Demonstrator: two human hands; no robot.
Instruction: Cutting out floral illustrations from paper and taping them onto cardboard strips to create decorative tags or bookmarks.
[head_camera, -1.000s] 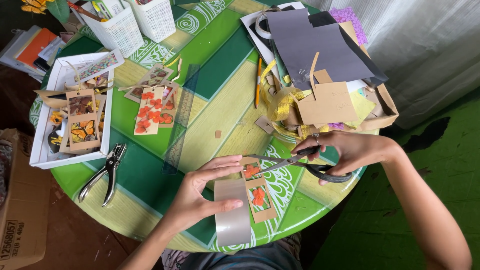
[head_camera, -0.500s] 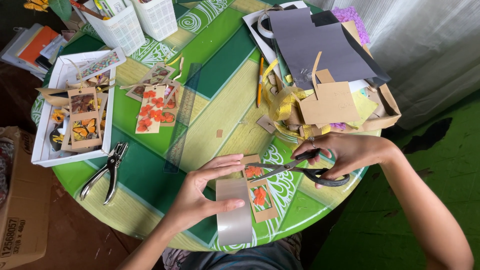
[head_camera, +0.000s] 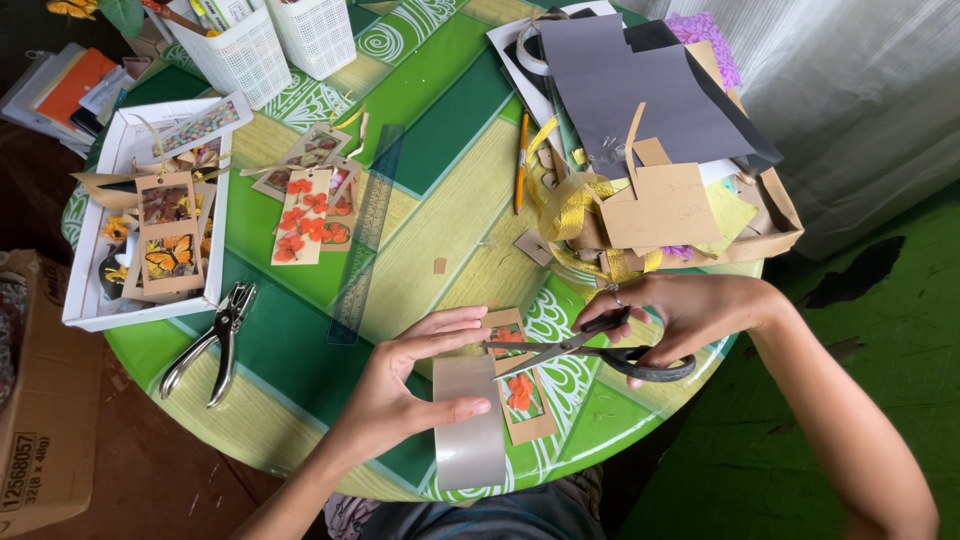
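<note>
While the left hand (head_camera: 400, 385) pinches a grey strip of film (head_camera: 468, 420) between closed fingers near the desk's (head_camera: 440, 160) front edge, the right hand (head_camera: 690, 315) grips black-handled scissors (head_camera: 590, 350), blades parted at the strip's top, just beside a flower bookmark (head_camera: 520, 395).

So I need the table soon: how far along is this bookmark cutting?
Finished flower and butterfly cards sit in the white tray and on the table. In hand: the left hand holds a clear strip while the right hand works the scissors beside a flower card. Uncut paper remains in the box.
</note>
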